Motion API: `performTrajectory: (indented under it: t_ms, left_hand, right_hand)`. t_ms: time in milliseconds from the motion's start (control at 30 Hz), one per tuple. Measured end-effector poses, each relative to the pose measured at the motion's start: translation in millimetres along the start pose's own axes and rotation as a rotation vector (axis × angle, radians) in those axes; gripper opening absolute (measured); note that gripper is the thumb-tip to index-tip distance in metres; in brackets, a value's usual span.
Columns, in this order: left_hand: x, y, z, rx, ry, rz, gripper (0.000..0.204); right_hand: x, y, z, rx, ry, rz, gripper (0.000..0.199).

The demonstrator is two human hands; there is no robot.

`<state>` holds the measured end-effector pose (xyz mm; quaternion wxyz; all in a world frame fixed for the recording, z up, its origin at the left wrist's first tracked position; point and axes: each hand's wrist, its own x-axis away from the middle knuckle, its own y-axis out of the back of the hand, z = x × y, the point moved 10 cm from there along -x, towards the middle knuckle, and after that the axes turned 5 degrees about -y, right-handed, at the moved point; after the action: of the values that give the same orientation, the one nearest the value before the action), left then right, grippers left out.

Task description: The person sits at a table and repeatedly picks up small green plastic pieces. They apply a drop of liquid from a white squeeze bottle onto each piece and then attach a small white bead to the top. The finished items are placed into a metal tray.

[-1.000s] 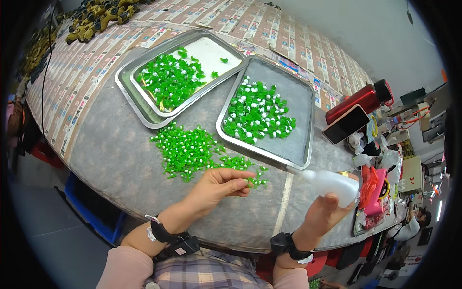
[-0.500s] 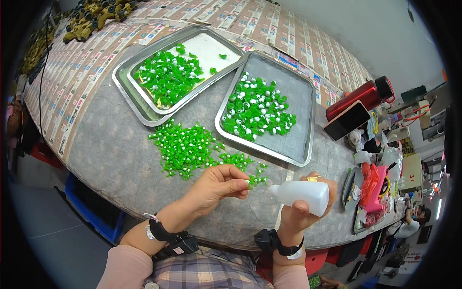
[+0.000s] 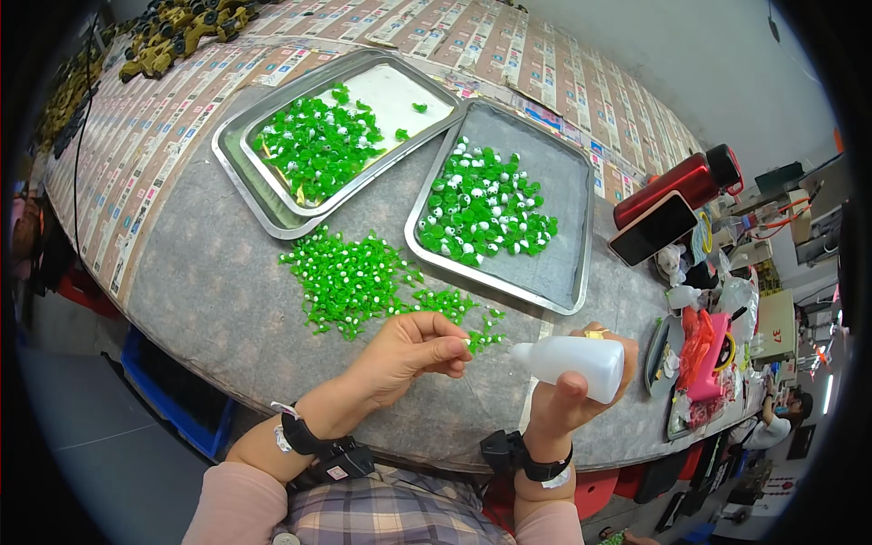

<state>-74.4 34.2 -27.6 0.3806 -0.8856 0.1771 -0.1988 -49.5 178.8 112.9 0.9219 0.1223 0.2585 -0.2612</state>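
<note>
My left hand (image 3: pixel 404 359) is closed in a pinch, thumb against forefinger. A small green plastic piece seems to be at its fingertips, mostly hidden. Facing it, my right hand (image 3: pixel 565 411) is wrapped round a translucent white squeeze bottle (image 3: pixel 581 365), tipped on its side. The bottle's narrow nozzle points left, a short gap away from the left fingertips. Just beyond the left hand lies a loose heap of small green pieces with white dots (image 3: pixel 350 282), trailing off to the right behind the fingertips.
Farther back, a metal tray (image 3: pixel 581 259) holds green and white eyeball-like parts. Left of it, stacked trays (image 3: pixel 238 177) carry more green parts. At right are a red flask (image 3: pixel 668 186), a leaning phone (image 3: pixel 654 229) and a pink holder (image 3: pixel 708 368). Yellow toy vehicles (image 3: pixel 186 36) lie far left.
The bottle has shifted very slightly right, away from my left fingertips. My left hand stays nearly still, and the trays and heap are unchanged.
</note>
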Motion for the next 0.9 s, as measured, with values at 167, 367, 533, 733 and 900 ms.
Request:
performTrajectory:
  t_ms: [167, 367, 533, 733, 900]
  left_hand:
    - [0.2, -0.8, -0.7, -0.004, 0.000, -0.001, 0.011]
    - [0.0, 1.5, -19.2, -0.144, -0.217, -0.044, 0.009]
    - [1.0, -1.5, -25.2, -0.210, -0.279, -0.040, 0.010]
    - [1.7, -1.1, -25.8, -0.202, -0.284, -0.038, 0.010]
    - [1.9, -0.4, -27.2, -0.222, -0.297, -0.059, 0.010]
  right_hand:
    - [-0.4, 0.6, 0.3, 0.079, 0.063, -0.005, 0.064]
    - [-2.9, 4.8, -4.9, -0.021, -0.024, -0.005, 0.062]
    - [-1.0, 3.0, -3.9, 0.009, 0.012, -0.043, 0.061]
    - [1.1, -1.2, -7.9, 0.023, 0.004, 0.032, 0.060]
    - [-3.4, 25.8, -8.8, -0.039, 0.048, -0.120, 0.060]
